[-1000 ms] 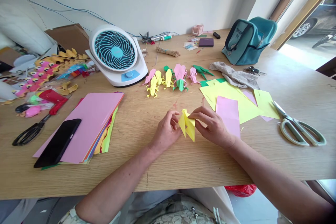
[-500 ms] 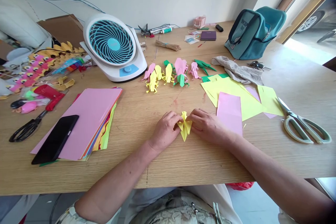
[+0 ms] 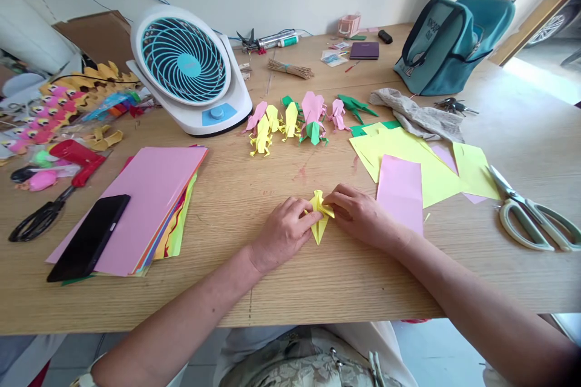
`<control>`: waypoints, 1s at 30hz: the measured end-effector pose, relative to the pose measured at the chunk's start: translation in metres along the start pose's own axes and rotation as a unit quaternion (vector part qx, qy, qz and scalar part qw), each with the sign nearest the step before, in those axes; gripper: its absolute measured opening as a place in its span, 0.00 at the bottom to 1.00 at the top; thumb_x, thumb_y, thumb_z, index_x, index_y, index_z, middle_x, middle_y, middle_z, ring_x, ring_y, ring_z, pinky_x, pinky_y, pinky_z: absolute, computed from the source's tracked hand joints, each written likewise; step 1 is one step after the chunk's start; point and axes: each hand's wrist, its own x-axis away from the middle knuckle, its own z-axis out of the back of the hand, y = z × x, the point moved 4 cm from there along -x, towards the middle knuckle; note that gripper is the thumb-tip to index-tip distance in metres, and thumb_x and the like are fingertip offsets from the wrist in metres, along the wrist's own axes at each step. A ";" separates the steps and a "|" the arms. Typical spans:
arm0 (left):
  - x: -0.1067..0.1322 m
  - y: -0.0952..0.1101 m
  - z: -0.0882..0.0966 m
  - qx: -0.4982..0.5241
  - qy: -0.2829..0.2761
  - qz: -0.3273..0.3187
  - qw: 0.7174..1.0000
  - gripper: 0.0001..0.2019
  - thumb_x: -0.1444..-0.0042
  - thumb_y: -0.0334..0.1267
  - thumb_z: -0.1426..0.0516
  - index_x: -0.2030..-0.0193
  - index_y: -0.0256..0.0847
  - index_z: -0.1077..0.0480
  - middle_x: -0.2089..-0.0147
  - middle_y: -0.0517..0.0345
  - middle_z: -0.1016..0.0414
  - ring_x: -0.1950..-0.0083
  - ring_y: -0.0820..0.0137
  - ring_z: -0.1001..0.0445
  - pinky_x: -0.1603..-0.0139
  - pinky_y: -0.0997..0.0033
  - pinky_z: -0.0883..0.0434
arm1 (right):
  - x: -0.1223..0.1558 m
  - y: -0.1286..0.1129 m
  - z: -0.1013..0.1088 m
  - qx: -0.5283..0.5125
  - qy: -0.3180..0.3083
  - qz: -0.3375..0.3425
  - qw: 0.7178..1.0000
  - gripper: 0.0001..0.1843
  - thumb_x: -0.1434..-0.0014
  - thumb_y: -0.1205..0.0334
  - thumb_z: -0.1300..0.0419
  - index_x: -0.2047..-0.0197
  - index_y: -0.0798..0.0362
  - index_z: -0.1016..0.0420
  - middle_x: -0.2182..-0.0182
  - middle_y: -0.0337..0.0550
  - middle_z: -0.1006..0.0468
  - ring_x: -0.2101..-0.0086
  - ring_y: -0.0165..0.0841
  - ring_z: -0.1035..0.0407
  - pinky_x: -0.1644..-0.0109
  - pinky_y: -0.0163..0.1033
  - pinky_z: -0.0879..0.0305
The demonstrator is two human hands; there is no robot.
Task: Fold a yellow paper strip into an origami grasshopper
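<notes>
A small folded yellow paper piece (image 3: 319, 231) lies on the table between my hands, its long point toward me. My left hand (image 3: 285, 227) is closed on its left side, with thumb and fingertips over the middle folds. From the right, my right hand (image 3: 356, 211) pinches the small flap on that side. Part of the folds is hidden under my fingers. Beyond my hands stand several folded paper figures: a pink one (image 3: 313, 107), yellow ones (image 3: 291, 121) and green ones (image 3: 354, 107).
Pink paper (image 3: 400, 193) and yellow sheets (image 3: 408, 154) lie to the right, near scissors (image 3: 535, 211). At left, a phone (image 3: 91, 236) rests on a paper stack (image 3: 154, 193). A fan (image 3: 190, 72), a grey cloth (image 3: 417, 113) and a teal bag (image 3: 449, 48) stand or lie farther back.
My left thumb and fingers have moved right, over the middle of the yellow paper piece. My right hand still holds its right flap. The view has shifted slightly.
</notes>
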 end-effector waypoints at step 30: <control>-0.021 -0.021 -0.007 0.166 0.009 0.139 0.976 0.04 0.39 0.30 0.42 0.60 0.42 0.26 0.61 0.57 0.25 0.58 0.67 0.27 0.57 0.67 0.33 | -0.004 0.008 0.005 -0.072 -0.025 -0.041 0.996 0.05 0.38 0.69 0.42 0.66 0.53 0.29 0.68 0.40 0.30 0.71 0.28 0.34 0.68 0.33 0.39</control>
